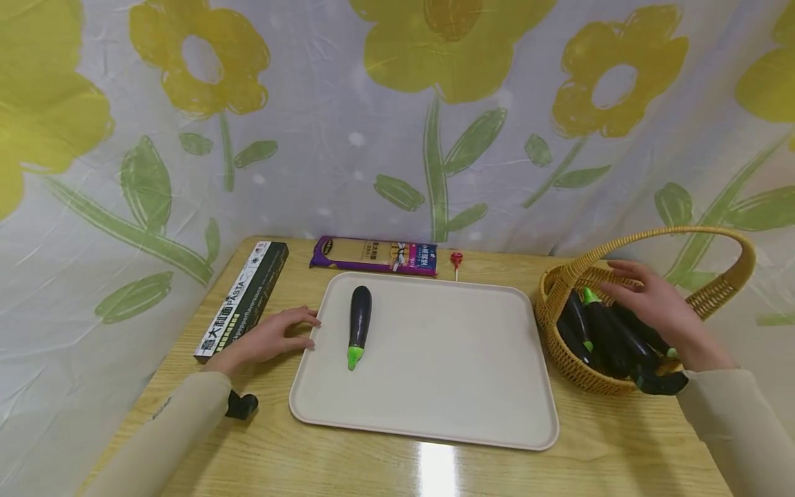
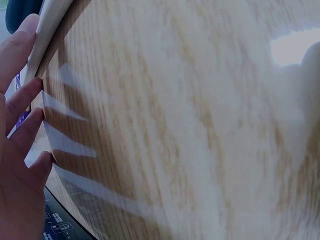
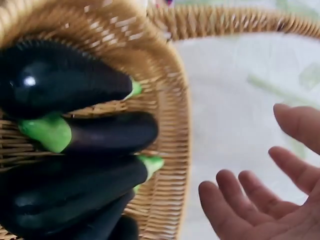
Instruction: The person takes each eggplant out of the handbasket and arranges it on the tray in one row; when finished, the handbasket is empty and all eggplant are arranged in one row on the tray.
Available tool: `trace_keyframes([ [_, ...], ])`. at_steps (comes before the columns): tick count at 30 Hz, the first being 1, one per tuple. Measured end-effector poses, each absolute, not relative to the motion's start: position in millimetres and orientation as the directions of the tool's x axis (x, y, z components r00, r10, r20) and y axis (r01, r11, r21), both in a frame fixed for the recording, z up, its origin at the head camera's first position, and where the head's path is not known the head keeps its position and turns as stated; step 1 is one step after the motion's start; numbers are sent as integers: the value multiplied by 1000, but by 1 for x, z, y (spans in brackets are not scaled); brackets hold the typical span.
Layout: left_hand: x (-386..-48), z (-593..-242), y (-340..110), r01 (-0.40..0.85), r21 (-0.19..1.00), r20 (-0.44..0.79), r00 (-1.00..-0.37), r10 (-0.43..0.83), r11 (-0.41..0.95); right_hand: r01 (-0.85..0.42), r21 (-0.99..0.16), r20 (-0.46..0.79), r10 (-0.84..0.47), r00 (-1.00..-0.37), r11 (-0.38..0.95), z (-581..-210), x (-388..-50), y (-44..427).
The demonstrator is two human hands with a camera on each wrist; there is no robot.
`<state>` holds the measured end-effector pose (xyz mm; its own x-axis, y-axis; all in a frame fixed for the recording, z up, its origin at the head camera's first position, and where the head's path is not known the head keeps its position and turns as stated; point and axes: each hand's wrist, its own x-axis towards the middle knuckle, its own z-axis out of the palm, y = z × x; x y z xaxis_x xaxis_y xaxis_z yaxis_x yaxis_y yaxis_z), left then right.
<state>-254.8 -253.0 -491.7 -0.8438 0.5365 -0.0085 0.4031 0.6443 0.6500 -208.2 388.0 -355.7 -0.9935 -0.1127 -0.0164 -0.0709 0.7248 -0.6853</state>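
My left hand (image 1: 273, 336) is at the left rim of a pale rectangular tray (image 1: 447, 359), thumb and fingers spread; the left wrist view shows its fingertips close to the rim, though contact is unclear. On the tray's left part lies one dark eggplant (image 1: 360, 317), its green stem end toward me. Over the wicker basket (image 1: 576, 373) on the right hovers my right hand (image 1: 652, 304), holding nothing. In the right wrist view its fingers are loosely extended, apart from several eggplants (image 3: 65, 80) inside the basket. Part of that pile is hidden by my hand and forearm.
A black-and-white pasta box (image 1: 248, 297) lies left of the tray. Behind the tray are a purple-edged pasta packet (image 1: 366, 254) and a red lollipop (image 1: 456, 258). The basket's tall arched handle (image 1: 652, 233) rises around my right hand. A flowered curtain (image 1: 323, 159) hangs behind the wooden table (image 1: 348, 462).
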Motion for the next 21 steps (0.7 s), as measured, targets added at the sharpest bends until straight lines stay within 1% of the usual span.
trace_keyframes([
  [6,-255,-490,-252,396,653,-17,-844,536,645,-106,-723,-3,-157,-988,682,-369,-230,389],
  [13,-256,-489,-253,395,656,-26,-840,542,643,-41,-746,-97,-169,-981,664,-380,-244,381],
  [19,-256,-490,-253,390,657,-32,-841,540,646,-35,-768,-129,-207,-970,639,-393,-255,378],
  [21,-255,-490,-253,388,658,-33,-842,539,645,-18,-765,-156,-213,-965,643,-396,-257,377],
])
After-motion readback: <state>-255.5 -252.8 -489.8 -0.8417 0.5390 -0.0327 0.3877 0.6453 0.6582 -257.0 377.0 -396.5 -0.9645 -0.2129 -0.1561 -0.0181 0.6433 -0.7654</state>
